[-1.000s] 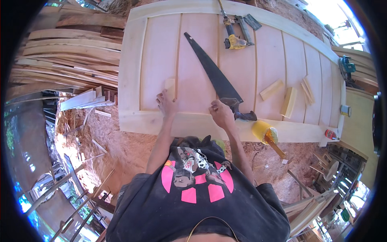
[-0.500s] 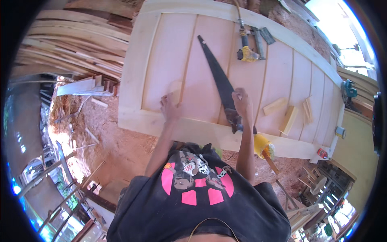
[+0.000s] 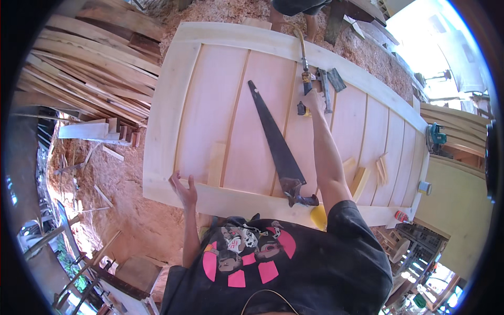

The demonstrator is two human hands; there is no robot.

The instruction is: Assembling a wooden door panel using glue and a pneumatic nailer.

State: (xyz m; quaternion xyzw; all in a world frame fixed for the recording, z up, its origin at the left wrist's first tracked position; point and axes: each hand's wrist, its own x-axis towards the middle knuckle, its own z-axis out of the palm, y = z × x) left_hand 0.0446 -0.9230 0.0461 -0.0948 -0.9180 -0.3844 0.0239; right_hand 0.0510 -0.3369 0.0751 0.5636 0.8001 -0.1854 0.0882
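Note:
A large pale wooden door panel (image 3: 257, 121) lies flat before me. My right hand (image 3: 314, 102) reaches across it and is closed round the handle of an air nail gun (image 3: 325, 86), yellow and black, with a hose (image 3: 300, 44) running off its far end. My left hand (image 3: 185, 190) hovers at the panel's near left rail, fingers apart, holding nothing. Just right of it rests a short flat wood piece (image 3: 216, 164). Between my hands a dark-bladed handsaw (image 3: 274, 136) lies on the panel, its handle (image 3: 298, 191) toward me.
Several wood offcuts (image 3: 382, 169) lie right of my forearm. A yellow container (image 3: 318, 216) is at the near edge; a small can (image 3: 424, 188) and a red bottle (image 3: 401, 216) sit at the right end. Stacked boards (image 3: 94, 68) are at left. Another person's legs (image 3: 296, 8) stand beyond the panel.
My right hand has let go of the saw and moved forward onto the nail gun. My left hand has come off the short wood piece toward the near left edge.

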